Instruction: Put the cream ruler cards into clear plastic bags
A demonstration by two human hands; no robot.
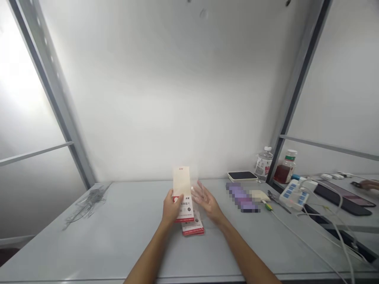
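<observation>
My left hand [171,208] grips a tall white and red printed packet [182,188] by its lower left edge and holds it upright above the grey table [118,232]. My right hand [206,201] hovers just to the right of the packet, fingers spread, palm turned toward it, holding nothing. A second packet [194,228] with a red bottom edge lies flat on the table under my hands.
A crumpled clear plastic wrapper [87,204] lies at the table's left. To the right are a dark-topped white device [242,176], two bottles [263,164] [286,167], a power strip [293,193] with cables, and another person's hand [368,184] at the far right edge.
</observation>
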